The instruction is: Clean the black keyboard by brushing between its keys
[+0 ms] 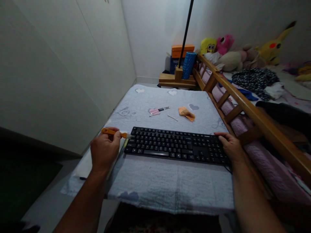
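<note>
A black keyboard (165, 142) lies across the cloth-covered table in front of me. My left hand (107, 145) is closed round the orange handle of a small brush (123, 134), whose pale bristles reach the keyboard's left edge. At the opposite end, my right hand (229, 145) grips the keyboard's right side, thumb and fingers at its upper corner. Behind the keyboard lie a thin metal-tipped tool with a black grip (160, 110), a cotton swab (172, 117) and a folded orange cloth (186, 113).
A light blue cloth with hearts (170, 181) covers the table. White cabinet doors (60, 64) stand on the left. Along the right runs a wooden bed rail (233, 94), with plush toys (230, 60) behind it. A blue foam roller (189, 65) and a black pole (186, 32) stand beyond the table.
</note>
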Motion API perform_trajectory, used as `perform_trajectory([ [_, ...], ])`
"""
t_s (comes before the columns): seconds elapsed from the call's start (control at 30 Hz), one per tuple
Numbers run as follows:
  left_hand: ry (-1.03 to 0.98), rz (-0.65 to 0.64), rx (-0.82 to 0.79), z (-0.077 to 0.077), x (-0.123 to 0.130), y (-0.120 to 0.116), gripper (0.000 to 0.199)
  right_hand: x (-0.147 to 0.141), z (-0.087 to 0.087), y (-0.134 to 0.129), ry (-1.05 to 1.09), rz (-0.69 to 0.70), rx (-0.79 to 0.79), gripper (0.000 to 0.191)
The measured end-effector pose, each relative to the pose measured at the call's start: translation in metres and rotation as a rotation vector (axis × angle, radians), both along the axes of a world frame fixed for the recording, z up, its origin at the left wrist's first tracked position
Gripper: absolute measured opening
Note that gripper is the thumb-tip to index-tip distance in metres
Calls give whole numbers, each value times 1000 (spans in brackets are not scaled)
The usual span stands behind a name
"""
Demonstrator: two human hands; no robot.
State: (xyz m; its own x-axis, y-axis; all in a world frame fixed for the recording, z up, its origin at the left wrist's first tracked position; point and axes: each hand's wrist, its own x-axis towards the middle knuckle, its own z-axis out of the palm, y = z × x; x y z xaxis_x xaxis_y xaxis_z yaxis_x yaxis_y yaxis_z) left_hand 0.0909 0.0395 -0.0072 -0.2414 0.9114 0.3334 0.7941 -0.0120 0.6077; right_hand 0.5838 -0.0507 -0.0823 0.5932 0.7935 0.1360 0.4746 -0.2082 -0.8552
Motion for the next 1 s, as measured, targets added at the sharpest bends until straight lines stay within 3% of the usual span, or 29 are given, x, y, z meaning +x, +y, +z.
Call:
perform_trajectory([
  [0.13,66,12,44,5,-7,-3,28,0,0,0,108,6,24,30],
  [0.27,-139,-93,57,11,-4,-10,27,-4,7,0,234,-47,150,24],
  [0.43,-187,-286,177,19,16,-30,18,-21,48,-6,23,-108,238,21],
  [0.53,-125,-455,280,21,36,-45,7,-60,86,-11,-135,46,135,17],
  [0.67,-90,-587,386,20,63,-62,8,-151,117,-10,-215,556,148,14],
  [0.73,-93,-614,421,18,73,-68,11,-194,117,-7,-220,753,135,23],
  [0.83,-96,-667,453,16,80,-74,14,-236,104,-4,-250,840,139,30],
  [1.0,-73,-724,441,13,79,-79,12,-251,81,-3,-227,874,156,18],
])
